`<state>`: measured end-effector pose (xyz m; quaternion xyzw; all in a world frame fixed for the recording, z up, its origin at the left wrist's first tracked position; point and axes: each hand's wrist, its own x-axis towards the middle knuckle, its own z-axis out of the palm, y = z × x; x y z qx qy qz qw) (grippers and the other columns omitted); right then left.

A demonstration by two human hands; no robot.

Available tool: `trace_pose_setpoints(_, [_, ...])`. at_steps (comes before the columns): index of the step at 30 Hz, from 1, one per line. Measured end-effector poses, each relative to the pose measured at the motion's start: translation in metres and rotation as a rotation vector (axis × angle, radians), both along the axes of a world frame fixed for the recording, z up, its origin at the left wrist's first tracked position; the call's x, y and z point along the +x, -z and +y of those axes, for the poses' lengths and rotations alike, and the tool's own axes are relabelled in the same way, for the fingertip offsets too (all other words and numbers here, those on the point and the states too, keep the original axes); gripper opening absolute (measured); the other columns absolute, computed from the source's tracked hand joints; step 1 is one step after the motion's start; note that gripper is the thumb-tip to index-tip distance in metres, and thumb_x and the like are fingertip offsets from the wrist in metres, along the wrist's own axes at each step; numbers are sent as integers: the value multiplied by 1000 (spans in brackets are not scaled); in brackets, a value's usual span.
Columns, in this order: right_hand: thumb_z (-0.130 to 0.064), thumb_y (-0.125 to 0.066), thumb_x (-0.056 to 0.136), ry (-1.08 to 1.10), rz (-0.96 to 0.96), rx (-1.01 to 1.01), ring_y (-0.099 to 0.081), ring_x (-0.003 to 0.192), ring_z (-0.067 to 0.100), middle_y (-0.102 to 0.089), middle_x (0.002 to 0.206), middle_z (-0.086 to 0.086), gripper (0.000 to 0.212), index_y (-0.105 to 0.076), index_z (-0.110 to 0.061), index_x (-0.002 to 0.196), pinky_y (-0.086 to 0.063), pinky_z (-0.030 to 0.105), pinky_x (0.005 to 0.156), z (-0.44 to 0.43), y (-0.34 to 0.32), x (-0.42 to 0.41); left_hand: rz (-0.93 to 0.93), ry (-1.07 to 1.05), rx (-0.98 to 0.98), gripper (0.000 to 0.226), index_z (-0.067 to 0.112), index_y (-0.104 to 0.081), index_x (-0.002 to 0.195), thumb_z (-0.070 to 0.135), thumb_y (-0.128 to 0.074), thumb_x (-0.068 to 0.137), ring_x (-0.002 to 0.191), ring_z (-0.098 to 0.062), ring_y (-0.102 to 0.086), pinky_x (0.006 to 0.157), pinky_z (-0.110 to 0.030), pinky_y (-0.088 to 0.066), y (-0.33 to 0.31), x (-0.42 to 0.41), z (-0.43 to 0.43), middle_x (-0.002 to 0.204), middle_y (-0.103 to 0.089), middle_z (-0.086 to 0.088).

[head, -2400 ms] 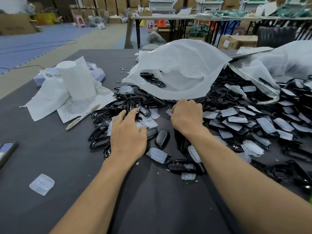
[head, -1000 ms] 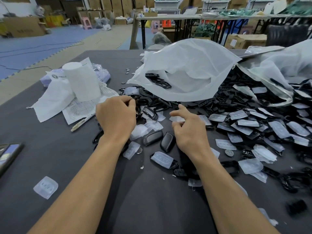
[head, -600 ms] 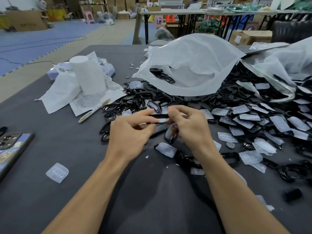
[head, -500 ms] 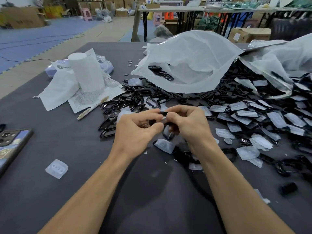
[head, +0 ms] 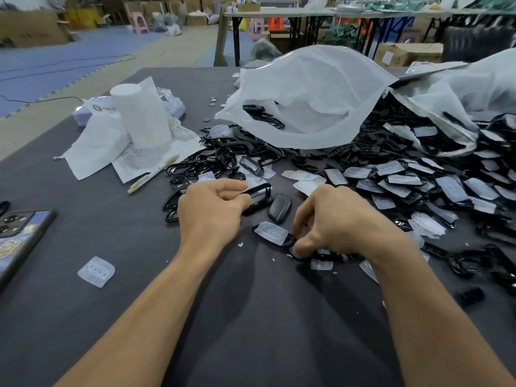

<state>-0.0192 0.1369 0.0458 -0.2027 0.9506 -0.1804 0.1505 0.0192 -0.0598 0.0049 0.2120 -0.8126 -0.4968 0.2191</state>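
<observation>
– Grip, L side: how was it?

– L hand sat knuckles-up low over the table, wrist straight, forearm coming in from bottom L. Thumb & forefinger pinched one end of a black frame, and the other fingers were curled under. The frame stuck out to the R of the fist, up on its edge.

– And R?

– R hand was bent down at the wrist, back up, fingers hooked in toward the palm. Thumb & fingertips nipped a black part lying on the table right under the hand, at the near edge of the clutter. Couldn't tell what sort of part it was, since the hand hid most of it.

– Betw. them?

– A black oval shell lay flat betw. the two hands, touching neither as far as I saw. Just beside the R thumb was a capped piece, black w/ a clear pad on top.

– Further out?

– Behind the L hand lay a tangle of frames. R of that, a heap of pads & parts spilled from under a white bag. Far L, a paper roll stood upright on some sheets, w/ a pen beside them. A phone lay at the L edge. One loose pad lay well apart from the rest, near the L forearm.
</observation>
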Motion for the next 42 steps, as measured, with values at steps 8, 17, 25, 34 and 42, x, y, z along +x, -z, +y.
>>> trace_pose_setpoints(8, [-25, -82, 70, -50, -32, -103, -62, 55, 0, -71, 62, -12, 10, -78, -34, 68, -46, 17, 51, 1, 7, -4, 20, 55, 163, 18, 36, -77, 80, 19, -80, 76, 57, -6, -73, 71, -30, -61, 12, -10, 0, 70, -77, 15])
trace_pose_setpoints(17, [1, -69, 94, 240, -360, -1066, -56, 49, 13, -65, 69, 11, 21, -68, -11, 76, -40, 21, 46, -19, 18, -6, 49, 87, 337, 16, 20, -78, 86, 6, -79, 79, 50, -14, -69, 46, -18, -50, 10, -13, 6, 69, -77, -4])
trace_pose_setpoints(25, [3, -63, 98, 444, -474, -1373, -66, 52, 17, -65, 62, 4, 12, -62, -7, 93, -54, 23, 50, -41, 29, -7, 86, 107, 427, 16, 17, -77, 86, 1, -74, 82, 52, -13, -68, 49, -20, -52, 6, -11, 11, 69, -77, -6])
trace_pose_setpoints(34, [7, -62, 96, 453, -418, -1373, -59, 50, 13, -62, 66, 6, 16, -68, -8, 93, -47, 20, 48, -36, 30, -12, 93, 123, 444, 17, 14, -76, 88, -2, -72, 83, 53, -14, -69, 50, -20, -53, 6, -12, 11, 72, -78, -8])
trace_pose_setpoints(42, [14, -58, 89, 563, -590, -1619, -75, 67, 20, -62, 65, 5, 31, -56, -11, 71, -58, 22, 56, -29, 29, -17, 135, 137, 560, 24, 16, -74, 102, -3, -70, 89, 59, -16, -74, 53, -21, -56, 5, -12, 10, 76, -79, -9])
